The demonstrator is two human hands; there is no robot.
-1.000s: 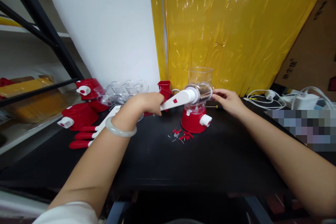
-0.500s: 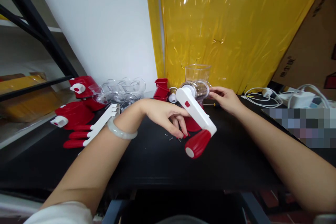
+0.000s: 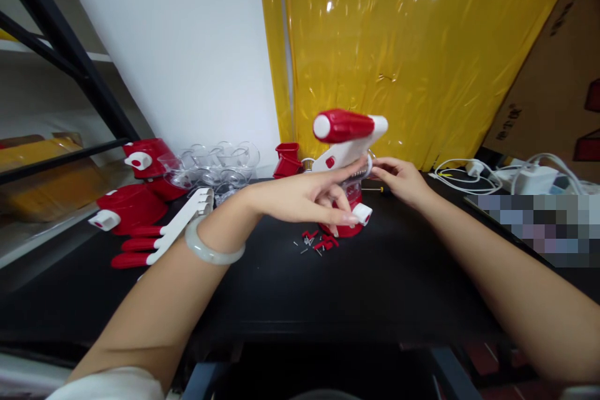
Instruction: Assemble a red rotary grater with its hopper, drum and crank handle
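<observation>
A red-based rotary grater (image 3: 344, 212) stands on the black table (image 3: 375, 287). Its white crank arm with a red knob (image 3: 344, 126) points up and to the left. My left hand (image 3: 309, 198) is stretched out flat, fingers apart, under the crank arm and touching it. My right hand (image 3: 398, 178) pinches the clear drum end of the grater from the right. Small red clips and metal pins (image 3: 319, 242) lie loose in front of the base.
At the left lie spare white cranks with red knobs (image 3: 159, 234), red bases (image 3: 131, 206) and clear plastic housings (image 3: 215, 159). Red pushers (image 3: 287, 159) stand behind. White cables and a charger (image 3: 506, 176) lie at the right; yellow sheeting and a cardboard box stand behind.
The crank has swung round from pointing left, through down-right, to up. My left hand let go of the knob and now lies open against the arm. My right hand stayed on the drum.
</observation>
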